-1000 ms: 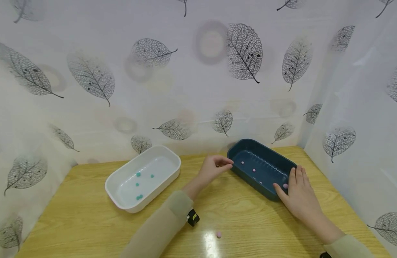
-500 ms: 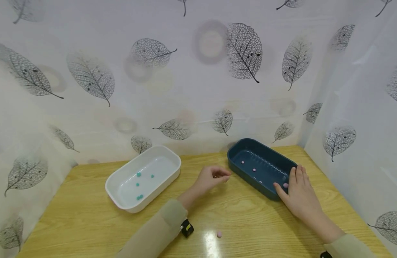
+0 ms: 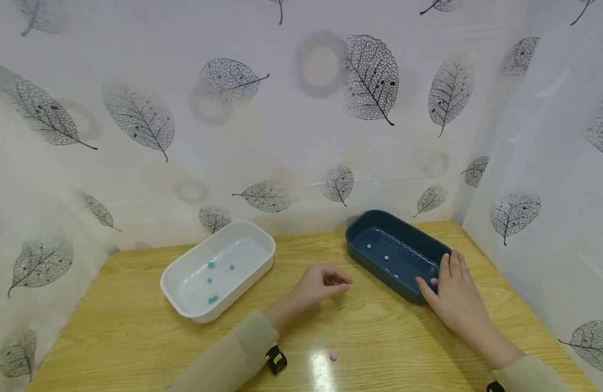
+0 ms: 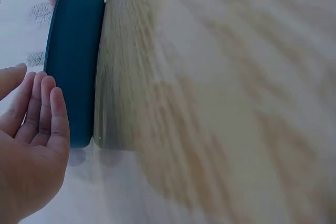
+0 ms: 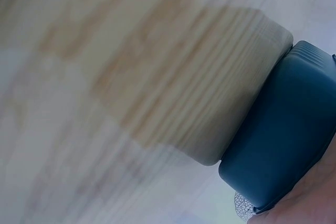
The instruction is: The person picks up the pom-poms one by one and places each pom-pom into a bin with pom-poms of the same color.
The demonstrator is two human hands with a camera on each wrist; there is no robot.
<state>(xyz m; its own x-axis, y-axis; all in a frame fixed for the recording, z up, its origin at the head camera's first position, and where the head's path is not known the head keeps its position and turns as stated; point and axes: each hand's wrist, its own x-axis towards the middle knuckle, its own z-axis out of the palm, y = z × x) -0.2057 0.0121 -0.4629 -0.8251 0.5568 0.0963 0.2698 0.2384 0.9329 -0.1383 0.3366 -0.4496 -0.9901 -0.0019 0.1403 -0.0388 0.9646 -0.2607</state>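
Observation:
My left hand (image 3: 321, 286) hovers over the table between two trays, its thumb and fingers loosely bent with nothing between them. In the left wrist view, the palm and fingers (image 4: 46, 111) overlap the outside of the dark blue tray (image 4: 79, 45). My right hand (image 3: 455, 299) rests on the near right corner of that dark blue tray (image 3: 404, 234), fingers straight along the rim and thumb at its near edge. Several small pink balls lie in it, one pink ball (image 3: 434, 281) beside the right hand. A single pink ball (image 3: 333, 355) lies on the table toward the front.
A white tray (image 3: 264, 267) stands at the left on the wooden table (image 3: 125, 337), with several small green balls (image 3: 211, 264) inside. A leaf-patterned sheet (image 3: 291, 136) hangs behind the table and along its sides.
My left hand has drawn back from the left end of the dark blue tray, toward the front of the table. The right hand and both trays stay in place.

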